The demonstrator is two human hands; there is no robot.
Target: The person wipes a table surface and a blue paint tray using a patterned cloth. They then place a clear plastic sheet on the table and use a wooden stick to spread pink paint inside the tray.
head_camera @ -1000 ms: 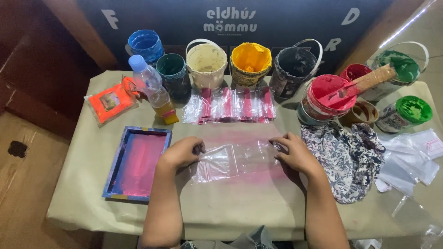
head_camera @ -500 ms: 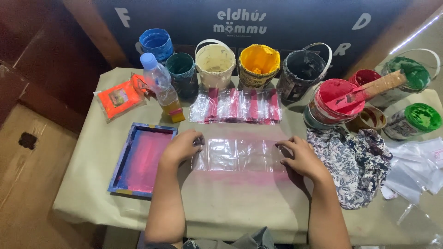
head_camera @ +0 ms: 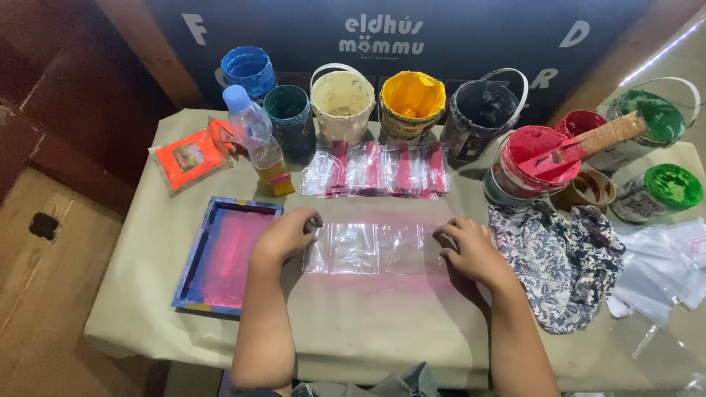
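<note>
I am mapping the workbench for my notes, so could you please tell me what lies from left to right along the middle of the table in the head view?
Framed screen → left hand → clear plastic sheet → right hand → patterned cloth → clear plastic bags.

- There is one view only, from a camera worn on the person's head, so no second view shares any part of the scene.
- It looks steeply down and forward over the bench (head_camera: 147, 309), from the person's own side of it.
- It sits close: both forearms enter from the bottom edge, with the left hand (head_camera: 288, 234) and right hand (head_camera: 471, 248) near the middle of the picture.
- The far edge of the bench and the row of paint buckets (head_camera: 412, 103) lie near the top, against a dark board (head_camera: 478, 37).
- At the left, wooden floor (head_camera: 51, 294) shows beside the bench.
</note>
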